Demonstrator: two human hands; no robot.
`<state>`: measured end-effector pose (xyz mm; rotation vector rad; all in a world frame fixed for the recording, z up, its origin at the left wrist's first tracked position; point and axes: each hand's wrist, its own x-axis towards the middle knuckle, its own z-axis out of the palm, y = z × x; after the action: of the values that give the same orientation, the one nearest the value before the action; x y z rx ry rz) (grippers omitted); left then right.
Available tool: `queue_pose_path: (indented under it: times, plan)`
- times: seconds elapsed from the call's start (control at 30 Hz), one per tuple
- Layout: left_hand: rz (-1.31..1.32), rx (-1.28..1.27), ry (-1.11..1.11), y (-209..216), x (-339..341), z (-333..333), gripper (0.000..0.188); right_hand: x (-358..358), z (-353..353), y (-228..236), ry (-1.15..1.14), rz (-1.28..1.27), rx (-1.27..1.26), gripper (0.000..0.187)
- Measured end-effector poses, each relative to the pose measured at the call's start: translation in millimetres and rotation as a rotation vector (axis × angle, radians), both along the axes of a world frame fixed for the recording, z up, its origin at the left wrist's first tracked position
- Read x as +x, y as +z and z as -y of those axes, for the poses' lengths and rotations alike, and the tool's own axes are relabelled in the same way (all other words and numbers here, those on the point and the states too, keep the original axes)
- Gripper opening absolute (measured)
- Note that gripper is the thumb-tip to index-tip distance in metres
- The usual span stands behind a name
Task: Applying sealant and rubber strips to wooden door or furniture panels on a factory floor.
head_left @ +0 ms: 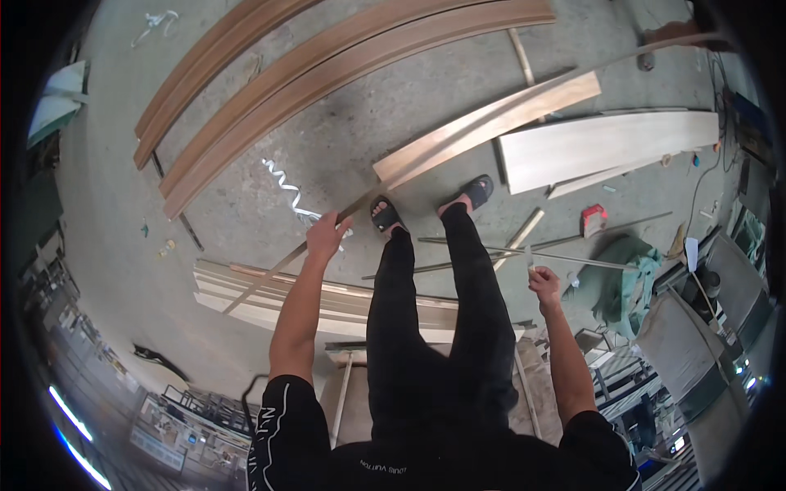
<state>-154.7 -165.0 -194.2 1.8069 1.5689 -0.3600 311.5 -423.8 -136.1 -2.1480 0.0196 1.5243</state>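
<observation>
My left hand (327,237) is closed around a long thin wooden strip (266,278), left of my feet. The strip runs diagonally from the pale boards at the lower left, past my left foot and over a light plank (532,117), toward the upper right. Near its far end shows part of another person, whose grip I cannot make out. My right hand (544,286), in front of my right side, pinches a small putty knife (530,260) with its flat pale blade pointing up. Its handle is mostly hidden by my fingers.
Long brown mouldings (352,61) lie across the far floor. White panels (610,147) rest at the right, near a red tape-like object (594,219) and green cloth (626,278). Pale boards (327,307) are stacked by my legs. A curled white strip (284,186) lies at left.
</observation>
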Motion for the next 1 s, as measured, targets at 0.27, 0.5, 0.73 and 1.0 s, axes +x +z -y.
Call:
queue_pose_path:
  times: [0.27, 0.5, 0.73, 1.0]
  plan:
    - [0.047, 0.138, -0.061, -147, -1, -88, 0.034, -35, -65, -197, 0.448, 0.144, -0.024, 0.019]
    - [0.118, 0.212, -0.207, -207, 32, -107, 0.034, -59, -136, -339, 0.84, -0.067, 0.162, 0.016]
    - [0.262, -0.013, -0.181, -250, 40, -13, 0.026, -34, -110, -377, 0.221, -0.149, 0.281, 0.007]
    - [0.434, -0.281, -0.541, -306, 73, 72, 0.019, 85, -79, -390, -0.285, 0.442, 0.411, 0.011]
